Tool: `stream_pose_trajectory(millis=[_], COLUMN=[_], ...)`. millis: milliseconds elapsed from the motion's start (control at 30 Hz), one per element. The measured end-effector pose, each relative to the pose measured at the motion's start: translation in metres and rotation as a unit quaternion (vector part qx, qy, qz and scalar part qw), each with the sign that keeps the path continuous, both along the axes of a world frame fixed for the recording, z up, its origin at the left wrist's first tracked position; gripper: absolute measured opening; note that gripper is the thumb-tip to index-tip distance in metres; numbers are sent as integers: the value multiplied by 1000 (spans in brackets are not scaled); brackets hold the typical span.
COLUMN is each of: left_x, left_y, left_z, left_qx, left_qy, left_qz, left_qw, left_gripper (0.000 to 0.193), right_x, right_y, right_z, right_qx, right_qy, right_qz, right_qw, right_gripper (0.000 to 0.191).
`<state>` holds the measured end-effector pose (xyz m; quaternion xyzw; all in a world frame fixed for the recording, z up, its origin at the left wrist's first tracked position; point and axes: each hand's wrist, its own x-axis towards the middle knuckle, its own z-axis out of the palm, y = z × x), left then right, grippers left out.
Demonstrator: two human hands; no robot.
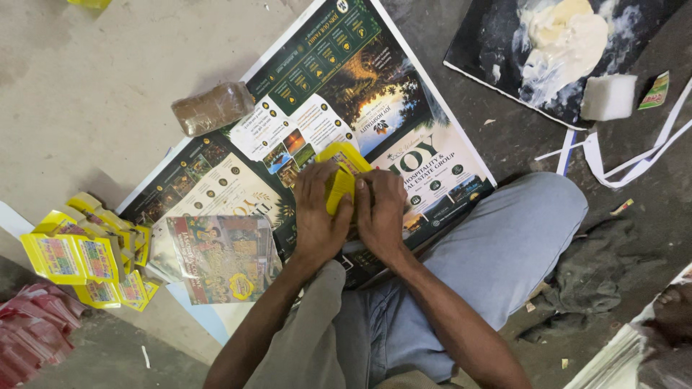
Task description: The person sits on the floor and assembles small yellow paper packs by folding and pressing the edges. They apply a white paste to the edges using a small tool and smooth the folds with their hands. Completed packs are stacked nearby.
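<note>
Both my hands meet over a small yellow folded carton that rests on a large printed poster spread on the floor. My left hand wraps the carton's left side with the fingers curled over it. My right hand presses against its right side, thumb toward the carton. The lower part of the carton is hidden behind my fingers.
A pile of folded yellow cartons lies at the left, beside a stack of flat printed sheets. A brown wrapped block sits on the poster's edge. A dark board with white paste and a white sponge lie at the upper right. Red packets lie at the lower left.
</note>
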<state>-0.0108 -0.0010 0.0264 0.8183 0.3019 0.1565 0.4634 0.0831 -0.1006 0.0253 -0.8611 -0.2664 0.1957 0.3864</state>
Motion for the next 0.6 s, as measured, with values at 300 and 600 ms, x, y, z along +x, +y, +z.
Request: stream_pose_trajectory(millis=[300, 600], left_x=[0, -1], left_y=[-1, 2], left_z=[2, 3], left_qx=[-43, -25], left_qy=[17, 15], left_qz=[17, -8], left_qw=[999, 1000], left_gripper=[56, 54], right_x=[1, 0], right_y=[-1, -2], right_z=[-1, -1], right_qx=[-18, -31], right_qy=[0, 15], right_qz=[6, -1], right_qw=[1000, 999], right_gripper=[19, 25])
